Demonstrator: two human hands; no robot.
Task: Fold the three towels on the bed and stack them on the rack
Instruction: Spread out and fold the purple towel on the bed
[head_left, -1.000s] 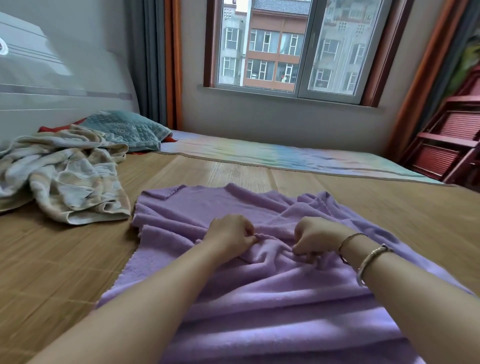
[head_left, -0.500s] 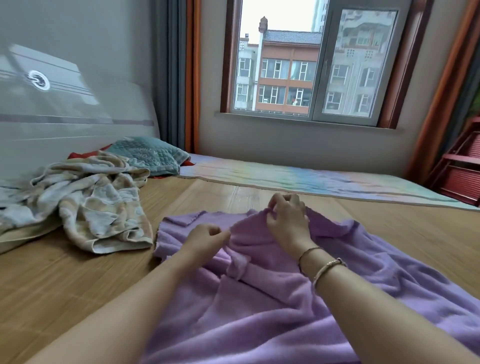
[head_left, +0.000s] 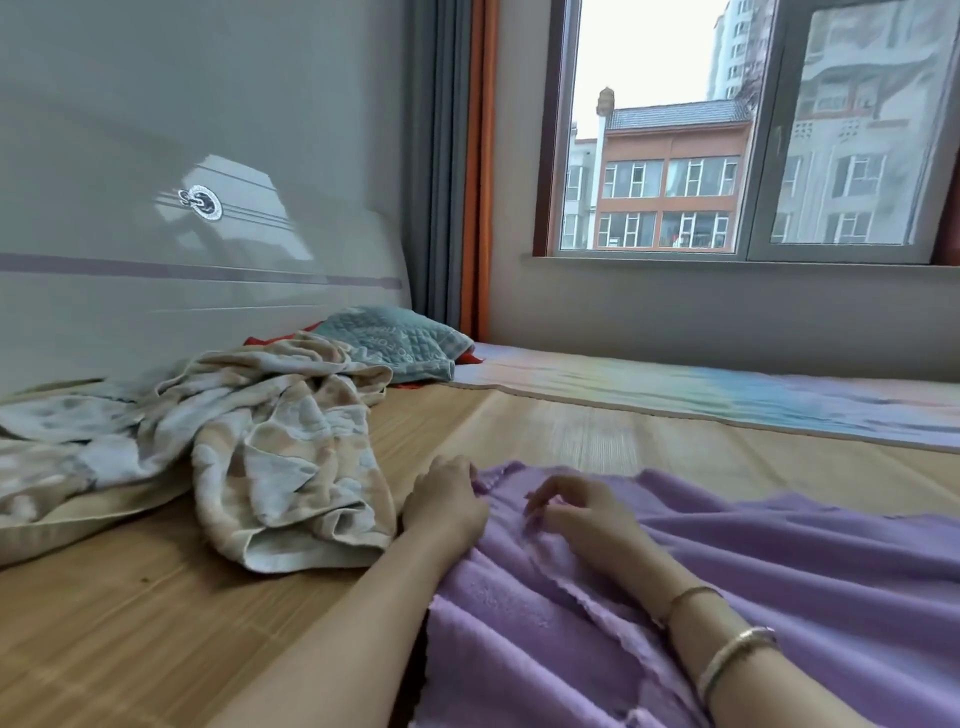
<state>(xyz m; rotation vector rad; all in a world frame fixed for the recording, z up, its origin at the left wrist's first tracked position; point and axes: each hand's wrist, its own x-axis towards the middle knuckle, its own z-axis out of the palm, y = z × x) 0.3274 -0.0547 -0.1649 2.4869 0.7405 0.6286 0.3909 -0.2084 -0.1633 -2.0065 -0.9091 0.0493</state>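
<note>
Purple terry cloth covers the near right part of the bed: the purple towel (head_left: 779, 597) lies spread and rumpled on the woven bamboo mat (head_left: 597, 436), one ragged edge running back toward the person along its left side. At the towel's far left corner the left hand (head_left: 444, 506) rests with its fingers curled over the hem, gripping that edge where cloth meets mat. Just beside it, the right hand (head_left: 576, 512) sits on top of the towel, fingers loosely bent and arched above the pile; I cannot tell whether the fingertips pinch any cloth or merely brush it. Two bangles (head_left: 727, 654) circle the right wrist.

Left of the hands, close to the left forearm but not touching the purple towel, a beige and white patterned towel (head_left: 270, 457) lies in a crumpled heap, its far part draped over a flat pillow (head_left: 62, 525). Behind it a teal quilted cushion (head_left: 395, 343) leans near the glossy white headboard (head_left: 182, 234), with something red under it. A pastel striped sheet (head_left: 727, 395) runs along the far side of the bed below the window (head_left: 727, 130), and grey and orange curtains (head_left: 457, 166) hang in the corner.
</note>
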